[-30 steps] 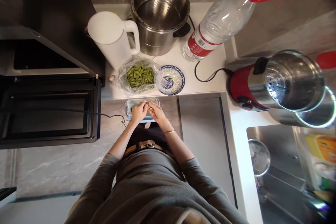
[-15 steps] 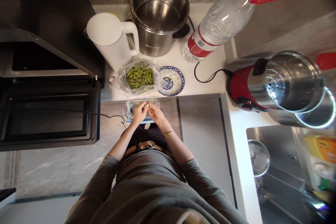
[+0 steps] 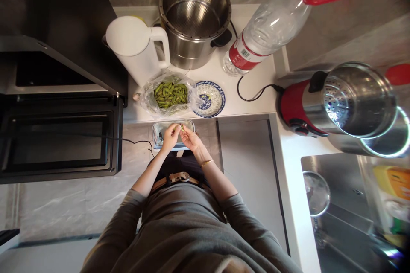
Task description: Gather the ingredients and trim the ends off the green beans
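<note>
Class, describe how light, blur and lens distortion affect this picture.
All in the head view: bright glints in the steel pot; the large bottle leaning outward, probably wide-angle stretch; soft blur on the yellow-and-orange package at the right edge; deep shadow upper left; the green piece at the right hand too small to read clearly.

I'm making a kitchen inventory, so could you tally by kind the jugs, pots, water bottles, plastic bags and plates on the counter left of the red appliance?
White jug: 1
Steel pot: 1
Water bottle: 1
Plastic bag of green pods: 1
Blue-and-white plate: 1
Total: 5
</note>
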A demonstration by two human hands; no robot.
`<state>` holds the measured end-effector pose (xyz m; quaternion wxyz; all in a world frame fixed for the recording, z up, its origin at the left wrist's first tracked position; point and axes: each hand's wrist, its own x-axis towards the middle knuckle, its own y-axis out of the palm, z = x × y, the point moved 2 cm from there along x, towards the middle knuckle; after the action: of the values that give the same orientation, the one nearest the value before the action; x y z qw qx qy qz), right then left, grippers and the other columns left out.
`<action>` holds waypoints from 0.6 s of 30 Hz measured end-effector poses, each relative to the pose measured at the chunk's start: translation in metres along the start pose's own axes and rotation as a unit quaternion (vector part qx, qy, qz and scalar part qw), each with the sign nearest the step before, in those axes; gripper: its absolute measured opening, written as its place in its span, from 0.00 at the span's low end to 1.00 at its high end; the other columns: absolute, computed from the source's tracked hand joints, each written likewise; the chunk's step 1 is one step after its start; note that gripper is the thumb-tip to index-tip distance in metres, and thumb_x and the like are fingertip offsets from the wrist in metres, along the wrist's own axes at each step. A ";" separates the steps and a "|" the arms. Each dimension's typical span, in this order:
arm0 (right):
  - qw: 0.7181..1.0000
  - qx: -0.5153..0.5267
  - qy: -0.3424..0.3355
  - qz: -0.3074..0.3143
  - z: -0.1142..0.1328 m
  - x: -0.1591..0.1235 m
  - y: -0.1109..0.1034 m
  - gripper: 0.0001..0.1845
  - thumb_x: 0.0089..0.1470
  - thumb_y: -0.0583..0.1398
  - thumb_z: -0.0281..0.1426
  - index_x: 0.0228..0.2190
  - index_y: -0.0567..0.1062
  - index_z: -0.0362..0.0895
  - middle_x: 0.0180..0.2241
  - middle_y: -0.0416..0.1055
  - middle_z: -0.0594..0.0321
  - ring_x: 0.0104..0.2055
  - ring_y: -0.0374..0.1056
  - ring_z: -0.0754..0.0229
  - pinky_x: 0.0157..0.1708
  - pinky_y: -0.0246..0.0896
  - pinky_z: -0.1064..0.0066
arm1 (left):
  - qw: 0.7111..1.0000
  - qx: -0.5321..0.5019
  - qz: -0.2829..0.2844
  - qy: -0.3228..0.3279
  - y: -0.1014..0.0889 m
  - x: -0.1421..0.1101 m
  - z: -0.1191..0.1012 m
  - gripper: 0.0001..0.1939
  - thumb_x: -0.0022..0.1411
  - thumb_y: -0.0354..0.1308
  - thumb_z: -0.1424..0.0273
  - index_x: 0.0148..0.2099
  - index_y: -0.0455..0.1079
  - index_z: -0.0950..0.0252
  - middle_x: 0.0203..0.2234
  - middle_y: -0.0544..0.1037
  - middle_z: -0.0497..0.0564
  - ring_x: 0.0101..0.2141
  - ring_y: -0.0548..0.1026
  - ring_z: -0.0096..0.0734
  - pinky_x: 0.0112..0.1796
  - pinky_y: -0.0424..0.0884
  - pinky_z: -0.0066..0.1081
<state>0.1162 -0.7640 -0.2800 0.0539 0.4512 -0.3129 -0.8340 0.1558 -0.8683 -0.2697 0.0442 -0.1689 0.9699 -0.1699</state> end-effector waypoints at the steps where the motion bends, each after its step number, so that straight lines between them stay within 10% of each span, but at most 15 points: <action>1: 1.000 0.000 0.000 -0.008 -0.002 0.000 0.000 0.04 0.47 0.68 0.25 0.27 0.78 0.44 0.30 0.80 0.65 0.38 0.76 0.65 0.43 0.73 0.77 | 0.999 0.049 -0.004 0.023 -0.002 0.000 -0.001 0.12 0.68 0.48 0.67 0.38 0.72 0.63 0.33 0.77 0.54 0.38 0.76 0.35 0.41 0.71 0.33; 6: 0.999 -0.038 -0.023 -0.020 -0.006 0.000 0.000 0.06 0.43 0.70 0.27 0.25 0.78 0.44 0.28 0.79 0.65 0.37 0.76 0.63 0.42 0.73 0.75 | 0.969 0.232 0.004 0.082 -0.009 -0.002 -0.005 0.09 0.65 0.50 0.72 0.36 0.71 0.62 0.33 0.76 0.55 0.41 0.74 0.40 0.44 0.68 0.35; 18: 0.988 -0.108 -0.106 -0.016 -0.007 -0.001 0.005 0.15 0.32 0.74 0.32 0.27 0.81 0.44 0.31 0.80 0.62 0.40 0.77 0.56 0.47 0.73 0.62 | 0.972 0.229 -0.052 0.021 -0.004 -0.001 0.003 0.11 0.68 0.47 0.69 0.35 0.69 0.62 0.31 0.75 0.54 0.37 0.73 0.37 0.40 0.67 0.33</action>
<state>0.1216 -0.7708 -0.2796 0.0556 0.3570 -0.2172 -0.9068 0.1583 -0.8721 -0.2709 0.0525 -0.2007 0.8960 -0.3926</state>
